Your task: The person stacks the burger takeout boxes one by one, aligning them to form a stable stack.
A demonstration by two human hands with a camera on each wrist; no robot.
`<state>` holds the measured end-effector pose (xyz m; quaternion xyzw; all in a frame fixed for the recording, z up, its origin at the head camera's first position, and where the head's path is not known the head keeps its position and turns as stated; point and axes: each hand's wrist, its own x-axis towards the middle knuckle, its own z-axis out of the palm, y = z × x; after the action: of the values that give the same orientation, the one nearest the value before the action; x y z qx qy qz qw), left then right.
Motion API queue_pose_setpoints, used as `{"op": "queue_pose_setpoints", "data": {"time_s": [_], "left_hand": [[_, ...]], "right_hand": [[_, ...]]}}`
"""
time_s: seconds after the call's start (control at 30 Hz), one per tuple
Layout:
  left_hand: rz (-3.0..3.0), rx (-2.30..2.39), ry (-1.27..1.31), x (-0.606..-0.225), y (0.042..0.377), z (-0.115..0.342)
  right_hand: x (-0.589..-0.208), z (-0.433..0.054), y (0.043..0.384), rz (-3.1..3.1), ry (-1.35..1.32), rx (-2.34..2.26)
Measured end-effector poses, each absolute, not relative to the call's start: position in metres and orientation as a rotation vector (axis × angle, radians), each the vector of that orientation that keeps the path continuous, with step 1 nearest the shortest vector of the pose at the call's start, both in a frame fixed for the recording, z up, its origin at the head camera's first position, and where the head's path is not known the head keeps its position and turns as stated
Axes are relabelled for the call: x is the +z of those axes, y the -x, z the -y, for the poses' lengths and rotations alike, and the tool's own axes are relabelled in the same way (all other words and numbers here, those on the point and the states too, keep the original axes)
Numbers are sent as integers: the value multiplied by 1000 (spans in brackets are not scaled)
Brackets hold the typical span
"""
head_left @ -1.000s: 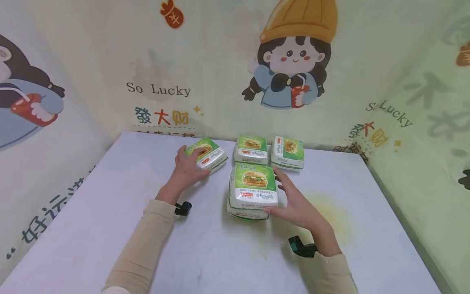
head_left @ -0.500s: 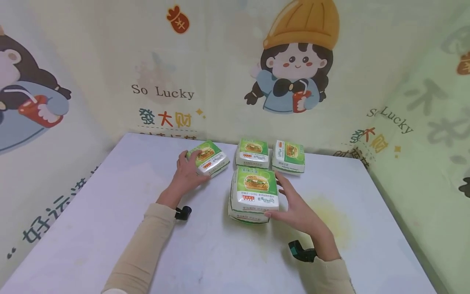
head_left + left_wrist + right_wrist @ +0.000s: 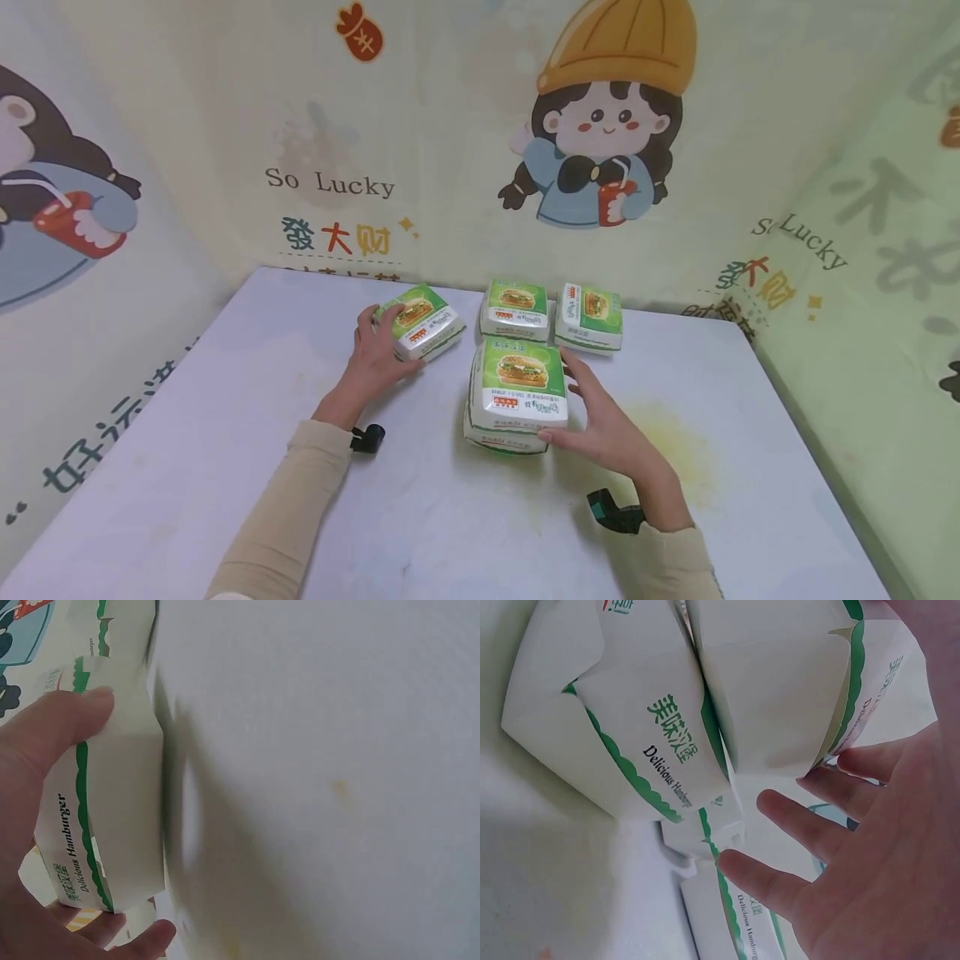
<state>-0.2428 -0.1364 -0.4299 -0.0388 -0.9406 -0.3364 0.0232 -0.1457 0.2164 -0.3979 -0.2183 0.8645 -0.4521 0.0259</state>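
Observation:
In the head view my left hand (image 3: 372, 360) grips a green-and-white hamburger box (image 3: 430, 323) at the back left, fingers along its left edge and thumb at the near side. The left wrist view shows the thumb (image 3: 79, 716) pressed on the box's white side. My right hand (image 3: 611, 425) holds a second hamburger box (image 3: 525, 375) by its right side, thumb at the front corner and fingers at the rear. This box sits over a lower box (image 3: 641, 742), mostly hidden beneath it in the head view. The right wrist view shows two spread fingers off the held box.
Two more hamburger boxes, one in the middle (image 3: 516, 302) and one at right (image 3: 590, 317), stand side by side along the back. The white table (image 3: 450, 533) ends at a printed cloth wall (image 3: 450, 150). Black wrist mounts hang below both wrists.
The left forefinger has slid slightly left across its box's top. The right hand and its box hold nearly the same place; the head view has shifted a little.

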Motion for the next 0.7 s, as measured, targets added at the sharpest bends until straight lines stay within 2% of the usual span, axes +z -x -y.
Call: {"op": "queue_pose_setpoints", "data": {"time_s": [0.7], "left_hand": [[2737,-1077,252,-409,245,132]], "right_hand": [[-399,-218,149,-2657,703,-1403]]}}
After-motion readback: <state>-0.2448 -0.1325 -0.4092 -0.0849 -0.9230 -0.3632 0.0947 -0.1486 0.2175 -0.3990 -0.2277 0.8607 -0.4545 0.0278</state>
